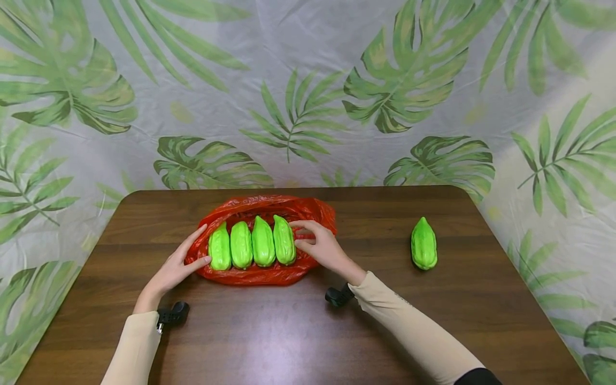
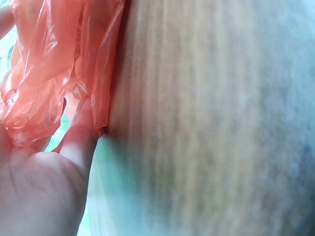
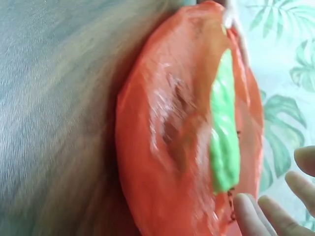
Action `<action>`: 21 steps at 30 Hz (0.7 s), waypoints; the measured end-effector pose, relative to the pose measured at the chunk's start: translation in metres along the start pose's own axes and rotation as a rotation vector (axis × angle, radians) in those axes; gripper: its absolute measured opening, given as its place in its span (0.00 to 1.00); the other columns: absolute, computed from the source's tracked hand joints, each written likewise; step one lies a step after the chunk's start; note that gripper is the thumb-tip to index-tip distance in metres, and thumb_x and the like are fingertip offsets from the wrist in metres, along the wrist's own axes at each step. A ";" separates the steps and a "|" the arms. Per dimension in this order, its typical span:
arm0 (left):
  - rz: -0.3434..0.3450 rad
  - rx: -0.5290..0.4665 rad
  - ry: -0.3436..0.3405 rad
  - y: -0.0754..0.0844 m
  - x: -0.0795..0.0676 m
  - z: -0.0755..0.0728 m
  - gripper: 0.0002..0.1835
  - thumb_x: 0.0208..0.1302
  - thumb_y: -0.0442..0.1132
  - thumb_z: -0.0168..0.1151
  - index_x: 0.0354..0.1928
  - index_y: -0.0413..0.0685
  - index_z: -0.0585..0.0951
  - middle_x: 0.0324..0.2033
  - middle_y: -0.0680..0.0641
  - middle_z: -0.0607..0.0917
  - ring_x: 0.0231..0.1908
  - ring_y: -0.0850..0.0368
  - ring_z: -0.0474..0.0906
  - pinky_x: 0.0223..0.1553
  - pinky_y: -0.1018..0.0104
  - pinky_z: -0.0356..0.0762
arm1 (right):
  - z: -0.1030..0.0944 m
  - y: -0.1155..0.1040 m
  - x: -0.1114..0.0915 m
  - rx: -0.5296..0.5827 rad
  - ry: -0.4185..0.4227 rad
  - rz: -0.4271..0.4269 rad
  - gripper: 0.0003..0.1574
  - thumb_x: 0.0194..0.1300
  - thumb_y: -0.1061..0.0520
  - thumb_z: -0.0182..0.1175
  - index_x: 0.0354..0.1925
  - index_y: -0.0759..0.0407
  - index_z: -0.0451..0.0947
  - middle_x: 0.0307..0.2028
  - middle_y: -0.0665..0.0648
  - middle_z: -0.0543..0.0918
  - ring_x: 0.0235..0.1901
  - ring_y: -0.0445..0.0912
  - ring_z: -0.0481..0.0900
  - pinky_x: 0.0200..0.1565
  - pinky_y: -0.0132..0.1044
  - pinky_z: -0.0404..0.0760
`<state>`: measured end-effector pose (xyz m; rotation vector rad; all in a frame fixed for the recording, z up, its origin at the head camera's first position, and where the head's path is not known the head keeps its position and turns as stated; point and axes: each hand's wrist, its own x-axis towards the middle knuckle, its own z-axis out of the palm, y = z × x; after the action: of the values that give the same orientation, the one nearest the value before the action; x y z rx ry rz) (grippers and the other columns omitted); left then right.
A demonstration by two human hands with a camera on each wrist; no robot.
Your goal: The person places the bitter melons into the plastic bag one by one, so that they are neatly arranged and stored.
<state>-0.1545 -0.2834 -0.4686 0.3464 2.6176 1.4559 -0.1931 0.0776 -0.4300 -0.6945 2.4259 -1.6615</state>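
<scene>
Several glossy green, ribbed, pointed fruits [image 1: 262, 241] lie side by side in the wide mouth of a red plastic bag [image 1: 269, 276], left of the table's middle. At the bag's left end, my left hand [image 1: 175, 266] holds the rim between thumb and fingers; in the left wrist view crinkled film covers part of the fingers. My right hand [image 1: 327, 248] is over the bag's right side, fingers spread beside the rightmost fruit [image 1: 285, 243]. From the right wrist, those fingers [image 3: 275, 216] look loosely bent with nothing in them, close to the end of a fruit [image 3: 225, 128].
One more green fruit [image 1: 424, 245] stands apart on the right side of the brown wooden table [image 1: 385, 321]. Behind the table's far edge hangs a pale cloth with a leaf print [image 1: 308, 123]. Dark wrist cameras sit at both sleeves.
</scene>
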 end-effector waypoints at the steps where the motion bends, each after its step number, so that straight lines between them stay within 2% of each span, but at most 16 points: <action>1: 0.000 0.000 0.000 0.000 0.000 0.000 0.42 0.65 0.41 0.61 0.76 0.61 0.49 0.72 0.35 0.50 0.68 0.31 0.46 0.59 0.27 0.49 | -0.003 0.000 -0.001 0.014 0.008 -0.009 0.26 0.62 0.70 0.59 0.59 0.67 0.73 0.55 0.65 0.75 0.52 0.62 0.76 0.51 0.44 0.78; 8: -0.008 0.011 -0.007 -0.003 0.001 0.000 0.42 0.66 0.43 0.61 0.76 0.62 0.48 0.72 0.35 0.49 0.68 0.30 0.45 0.58 0.27 0.48 | -0.026 0.003 -0.010 0.038 0.063 0.004 0.24 0.64 0.69 0.59 0.59 0.68 0.73 0.56 0.66 0.76 0.52 0.60 0.77 0.51 0.49 0.77; 15: -0.021 0.015 -0.010 -0.003 0.000 0.000 0.43 0.66 0.44 0.60 0.76 0.63 0.48 0.72 0.35 0.49 0.68 0.30 0.46 0.58 0.27 0.49 | -0.047 -0.030 -0.027 0.007 0.107 0.026 0.22 0.64 0.70 0.56 0.57 0.73 0.72 0.54 0.73 0.75 0.51 0.65 0.76 0.50 0.52 0.77; 17: -0.023 0.011 -0.010 -0.002 0.000 0.000 0.43 0.66 0.44 0.60 0.76 0.62 0.48 0.72 0.35 0.49 0.68 0.30 0.46 0.58 0.27 0.49 | -0.052 -0.027 -0.029 0.005 0.123 0.027 0.21 0.65 0.70 0.56 0.57 0.73 0.72 0.53 0.73 0.76 0.51 0.65 0.75 0.50 0.54 0.76; 21: -0.021 0.008 -0.010 -0.001 0.000 0.000 0.43 0.66 0.44 0.60 0.76 0.61 0.48 0.72 0.35 0.49 0.68 0.30 0.46 0.58 0.27 0.49 | -0.062 -0.005 -0.031 0.014 0.153 0.027 0.21 0.66 0.69 0.57 0.57 0.71 0.73 0.53 0.71 0.77 0.51 0.63 0.75 0.52 0.56 0.74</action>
<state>-0.1543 -0.2836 -0.4694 0.3257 2.6121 1.4340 -0.1856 0.1425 -0.4065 -0.5494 2.5105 -1.7807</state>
